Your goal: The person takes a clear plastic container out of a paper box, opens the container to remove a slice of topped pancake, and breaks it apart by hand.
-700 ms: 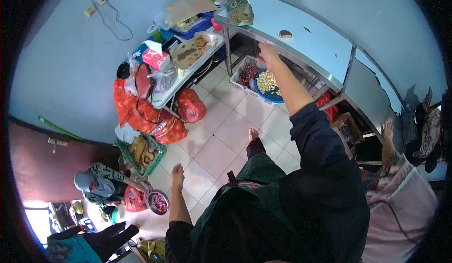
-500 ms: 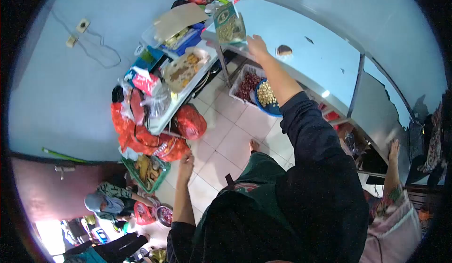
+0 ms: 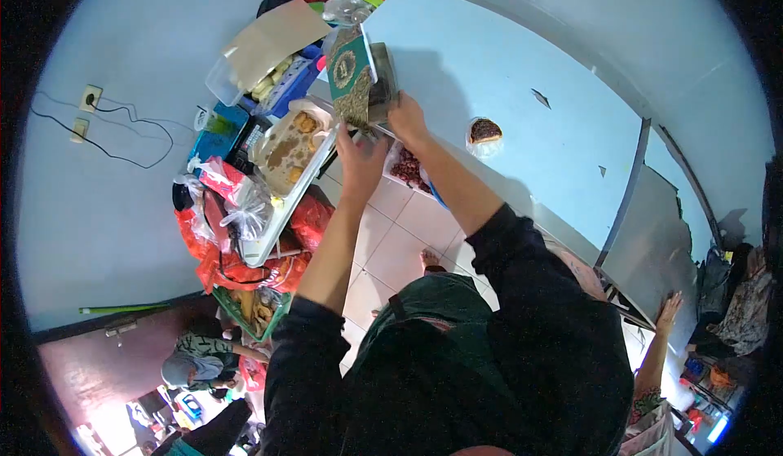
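Observation:
A green-labelled packet [image 3: 349, 73] of dried brownish-green bits is held at the left end of the pale blue table [image 3: 506, 64]. My right hand [image 3: 406, 120] is closed on the packet's lower right edge. Just below the packet, my left hand [image 3: 361, 156] has its fingers spread at the bottom edge; whether it bears any weight I cannot tell. Left of my hands lies a tray [image 3: 287, 150] with a few brown fried pieces. To the right, a dark-topped piece of food [image 3: 484, 132] rests on the table.
Boxes with a cardboard sheet [image 3: 273, 42] stand at the upper left. Red bags [image 3: 308, 221] and a green crate [image 3: 281, 313] are below the side table. One person crouches [image 3: 192, 366] at the lower left; another person's hand [image 3: 670, 311] touches the table's right end.
My right hand has moved left and taken hold of the packet, which is now lifted and tilted. My left hand has risen from low over the floor to the packet. The view has shifted.

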A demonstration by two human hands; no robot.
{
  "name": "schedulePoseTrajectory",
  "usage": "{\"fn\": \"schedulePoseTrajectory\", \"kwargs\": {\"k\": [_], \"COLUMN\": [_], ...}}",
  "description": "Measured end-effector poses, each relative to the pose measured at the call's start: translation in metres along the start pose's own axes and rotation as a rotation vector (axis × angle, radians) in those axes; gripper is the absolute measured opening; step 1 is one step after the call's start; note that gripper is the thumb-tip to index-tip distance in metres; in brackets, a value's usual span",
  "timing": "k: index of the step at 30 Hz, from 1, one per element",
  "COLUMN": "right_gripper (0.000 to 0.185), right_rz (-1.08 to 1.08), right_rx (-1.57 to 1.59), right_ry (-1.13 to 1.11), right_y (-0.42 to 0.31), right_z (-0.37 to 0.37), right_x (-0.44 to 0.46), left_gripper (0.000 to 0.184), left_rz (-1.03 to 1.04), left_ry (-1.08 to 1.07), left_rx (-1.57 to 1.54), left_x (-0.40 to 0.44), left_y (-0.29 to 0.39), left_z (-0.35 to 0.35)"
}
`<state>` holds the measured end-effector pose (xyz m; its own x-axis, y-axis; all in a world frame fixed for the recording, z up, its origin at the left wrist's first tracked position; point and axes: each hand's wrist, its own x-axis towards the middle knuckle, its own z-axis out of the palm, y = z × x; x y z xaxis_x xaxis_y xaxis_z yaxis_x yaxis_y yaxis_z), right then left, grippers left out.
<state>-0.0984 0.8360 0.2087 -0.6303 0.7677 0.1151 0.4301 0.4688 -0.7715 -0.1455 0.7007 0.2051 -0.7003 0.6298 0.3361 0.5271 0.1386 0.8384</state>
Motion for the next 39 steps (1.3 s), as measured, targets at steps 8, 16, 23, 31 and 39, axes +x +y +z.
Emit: {"fn": "schedulePoseTrajectory", "kwargs": {"k": [8, 16, 23, 31, 39], "right_gripper": [0.044, 0.05, 0.052, 0.066, 0.054], "right_rz": [0.109, -0.034, -0.139, -0.41, -0.938], "right_rx": [0.236, 0.327, 0.454, 0.263, 0.004], "right_ry": [0.182, 0.032, -0.209, -0.211, -0.708], "right_y": [0.009, 0.001, -0.05, -0.104, -0.154], "right_z": [0.025, 0.029, 0.051, 0.052, 0.093], "right_x": [-0.047, -0.087, -0.153, -0.186, -0.184], "left_gripper": [0.072, 0.06, 0.058, 0.048, 0.036], "left_rz": [-0.475, -0.67, -0.508, -0.516, -0.42], "left_ry": [0.327, 0.435, 0.482, 0.608, 0.619], "left_rx": [-0.742, -0.861, -0.658, -0.968, -0.067], "left_x": [0.018, 0.001, -0.063, -0.144, -0.225], "left_y": [-0.023, -0.007, -0.084, -0.047, -0.033], "left_z": [0.026, -0.025, -0.089, -0.169, -0.205]}}
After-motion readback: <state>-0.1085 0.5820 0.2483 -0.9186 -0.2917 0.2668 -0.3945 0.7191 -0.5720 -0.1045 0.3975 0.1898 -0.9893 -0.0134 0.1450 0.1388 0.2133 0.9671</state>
